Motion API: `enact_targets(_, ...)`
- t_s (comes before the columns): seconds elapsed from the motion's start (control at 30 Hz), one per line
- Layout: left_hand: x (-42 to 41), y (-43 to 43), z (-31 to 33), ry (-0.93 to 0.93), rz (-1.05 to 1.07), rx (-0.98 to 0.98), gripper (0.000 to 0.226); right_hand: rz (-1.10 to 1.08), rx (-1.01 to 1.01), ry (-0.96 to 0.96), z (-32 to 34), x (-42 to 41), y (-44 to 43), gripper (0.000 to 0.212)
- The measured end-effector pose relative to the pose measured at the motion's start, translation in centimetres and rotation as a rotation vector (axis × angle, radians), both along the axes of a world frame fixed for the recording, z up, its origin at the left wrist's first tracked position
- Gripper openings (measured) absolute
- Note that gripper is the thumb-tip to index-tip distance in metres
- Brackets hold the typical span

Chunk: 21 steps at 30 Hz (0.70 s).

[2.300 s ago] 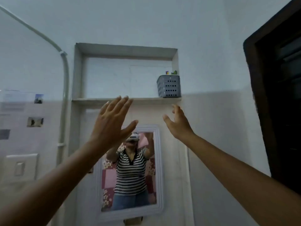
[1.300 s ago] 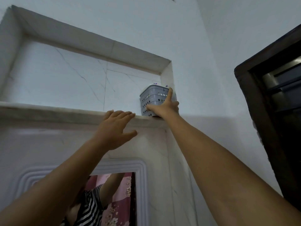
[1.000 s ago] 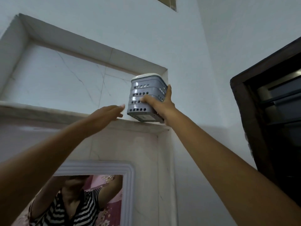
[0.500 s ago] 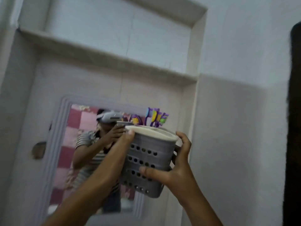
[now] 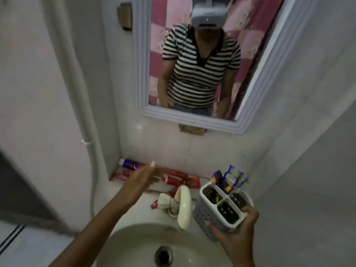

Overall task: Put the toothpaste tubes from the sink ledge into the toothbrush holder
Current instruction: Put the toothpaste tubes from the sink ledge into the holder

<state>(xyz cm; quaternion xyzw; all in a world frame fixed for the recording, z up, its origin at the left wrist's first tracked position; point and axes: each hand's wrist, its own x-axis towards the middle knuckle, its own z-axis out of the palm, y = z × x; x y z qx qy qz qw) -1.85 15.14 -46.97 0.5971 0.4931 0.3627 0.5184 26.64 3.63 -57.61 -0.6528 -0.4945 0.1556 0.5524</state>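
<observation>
toothpaste tubes (image 5: 171,179), mostly red with a purple one (image 5: 130,164) at their 9 o'clock end, lie along the sink ledge (image 5: 119,189) against the wall. left hand (image 5: 141,179) hovers over them, released, fingers spread. white tap (image 5: 182,204) stands between ledge and basin, crowding the reach. at 3 o'clock, right hand (image 5: 234,231) grasps the grey toothbrush holder (image 5: 215,211), now brought down from the high shelf, so loading can begin; toothbrushes (image 5: 232,180) fill one compartment.

A home bathroom.

Above the sink (image 5: 134,236) with its tap (image 5: 183,203) hangs a framed mirror (image 5: 192,120) on tiled wall; toothpaste tubes (image 5: 173,179) lie behind the tap.
</observation>
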Motion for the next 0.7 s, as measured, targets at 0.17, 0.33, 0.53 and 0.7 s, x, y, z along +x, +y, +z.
enact_targets(0.17, -1.5, 0.9, -6.1, 0.309, 0.054, 0.009, 0.015, 0.019, -0.115, 0.181, -5.9, -0.3, 0.4, 0.130)
enact_targets(0.33, 0.9, 4.6, -8.9, 0.476, -0.008, 0.096, 0.019, 0.056, -0.179, 0.234, -9.0, -1.0, 0.8, 0.150)
enact_targets(0.53, 5.8, 10.4, -10.9, 0.778, -0.166, 0.371, 0.025, 0.113, -0.174, 0.381, -8.8, -1.2, 1.3, 0.135)
enact_targets(0.7, 9.7, 14.4, -11.7, 1.168, -0.624, 0.554, 0.047, 0.077, -0.150, 0.414, -10.0, -1.8, 0.6, 0.129)
